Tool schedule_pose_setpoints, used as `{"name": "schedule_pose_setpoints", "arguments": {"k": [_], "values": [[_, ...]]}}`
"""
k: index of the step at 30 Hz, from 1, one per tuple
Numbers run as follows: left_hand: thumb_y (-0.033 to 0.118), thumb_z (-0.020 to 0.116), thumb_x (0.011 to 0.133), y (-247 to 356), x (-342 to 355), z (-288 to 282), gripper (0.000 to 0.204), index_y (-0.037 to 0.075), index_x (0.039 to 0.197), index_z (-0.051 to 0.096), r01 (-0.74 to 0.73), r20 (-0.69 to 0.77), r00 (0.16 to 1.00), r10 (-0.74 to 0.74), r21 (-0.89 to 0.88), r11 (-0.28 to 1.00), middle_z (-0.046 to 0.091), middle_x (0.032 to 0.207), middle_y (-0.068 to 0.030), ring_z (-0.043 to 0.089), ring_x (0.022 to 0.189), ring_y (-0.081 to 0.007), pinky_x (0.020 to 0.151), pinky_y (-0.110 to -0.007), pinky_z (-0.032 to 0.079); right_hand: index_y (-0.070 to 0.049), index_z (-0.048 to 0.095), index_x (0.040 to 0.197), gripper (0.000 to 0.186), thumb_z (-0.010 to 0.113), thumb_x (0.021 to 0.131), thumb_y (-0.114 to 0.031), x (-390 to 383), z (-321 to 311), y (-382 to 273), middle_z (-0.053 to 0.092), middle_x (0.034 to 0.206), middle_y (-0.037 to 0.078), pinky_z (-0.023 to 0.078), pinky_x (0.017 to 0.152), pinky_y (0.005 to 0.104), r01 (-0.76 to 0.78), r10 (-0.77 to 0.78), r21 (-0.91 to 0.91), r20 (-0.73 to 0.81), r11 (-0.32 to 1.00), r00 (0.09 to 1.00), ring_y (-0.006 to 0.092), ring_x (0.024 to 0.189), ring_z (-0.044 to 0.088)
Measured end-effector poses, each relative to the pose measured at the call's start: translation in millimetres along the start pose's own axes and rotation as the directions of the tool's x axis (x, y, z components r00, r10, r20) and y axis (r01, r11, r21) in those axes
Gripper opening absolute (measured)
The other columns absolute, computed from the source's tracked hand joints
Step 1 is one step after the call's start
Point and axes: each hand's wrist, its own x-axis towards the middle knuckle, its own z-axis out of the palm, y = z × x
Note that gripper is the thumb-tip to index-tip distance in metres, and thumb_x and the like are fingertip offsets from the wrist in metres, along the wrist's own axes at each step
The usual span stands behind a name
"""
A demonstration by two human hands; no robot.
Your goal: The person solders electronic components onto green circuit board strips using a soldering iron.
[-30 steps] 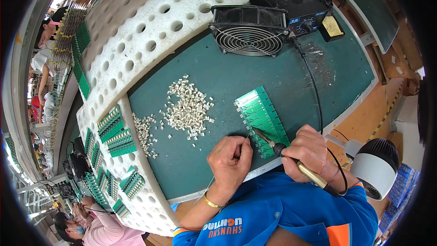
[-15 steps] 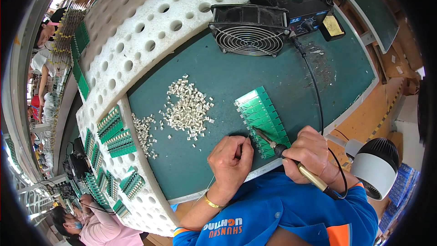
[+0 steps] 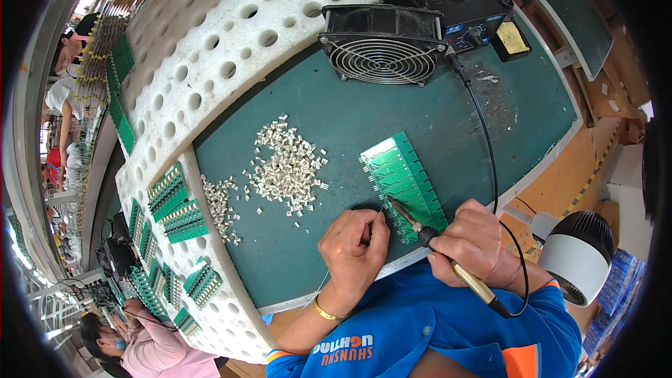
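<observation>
My right hand (image 3: 470,243) is wrapped round a soldering iron (image 3: 473,283) with a brass-coloured handle and a black grip. Its tip points up and left, at the left edge of a green circuit board panel (image 3: 406,178) lying flat on the bench. Small pale parts line that edge of the panel. Beside its lower left corner, my left hand (image 3: 354,243) is closed in a pinch. A thin strand of solder wire (image 3: 323,283) trails below the left wrist; the pinched end is hidden by the fingers. Left of the panel lies a loose pile of small white connectors (image 3: 285,168).
A square fan (image 3: 383,49) and a black soldering station (image 3: 448,0) stand at the back, beside a yellow sponge (image 3: 512,39). The iron's black cord (image 3: 490,143) crosses the right side. White perforated foam (image 3: 168,112) holds several boards (image 3: 183,220). Co-workers sit at left.
The right hand and soldering iron have shifted slightly left, with the iron's rear end lower. The left hand and the panel have hardly moved.
</observation>
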Motion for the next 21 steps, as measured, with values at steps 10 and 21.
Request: {"name": "schedule_pose_setpoints", "arguments": {"k": [10,21], "values": [[-0.003,0.074,0.082,-3.4,-2.2,-1.4,0.008,0.001,0.082,0.067,0.029,0.008,1.000,-0.029,-0.014,0.999,0.049,0.061,-0.0017,0.040,0.052,-0.0087,0.049,-0.027,0.033,-0.006,0.061,0.086,0.029,0.079,0.064,-0.006,-3.6,-1.3,-1.3,0.051,0.061,0.001,0.038,0.051,0.0324,0.056,-0.054,-0.085,0.026,0.995,0.998,0.0180,0.049,0.050],[-0.002,0.073,0.084,-4.0,-2.3,-1.2,0.008,0.001,0.082,0.066,0.034,-0.020,0.999,-0.035,-0.035,0.999,0.050,0.062,-0.0011,0.039,0.053,-0.0068,0.049,-0.025,0.032,-0.005,0.062,0.086,0.026,0.077,0.065,-0.003,3.7,-2.5,5.6,0.057,0.062,0.005,0.040,0.053,0.0348,-0.033,0.034,0.019,-0.047,0.999,0.998,0.0220,0.050,0.054]]}}
